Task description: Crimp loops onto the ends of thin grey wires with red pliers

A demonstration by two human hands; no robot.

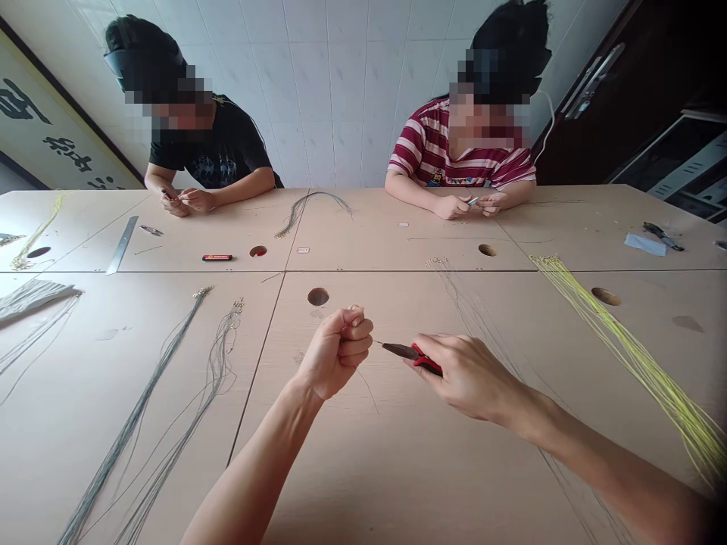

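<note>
My left hand (336,354) is closed in a fist above the middle of the table. A thin cord (372,392) hangs from its underside, and a short end pokes out toward the right. In my right hand (474,378) is a pair of needle-nose pliers (404,351) with red grips. Their dark jaws point left, with the tip at or very near the cord end; whether they grip it is too small to tell. Beneath my right hand and forearm, a bundle of thin pale cords (463,303) runs across the table.
Grey-green cord bundles (148,397) lie at left, a yellow-green bundle (619,352) at right. Across the table (341,484), two people work with small items in their hands. A steel ruler (122,244), a red marker-like tube (217,258), dark pliers (663,236) and round holes (318,297) are farther off.
</note>
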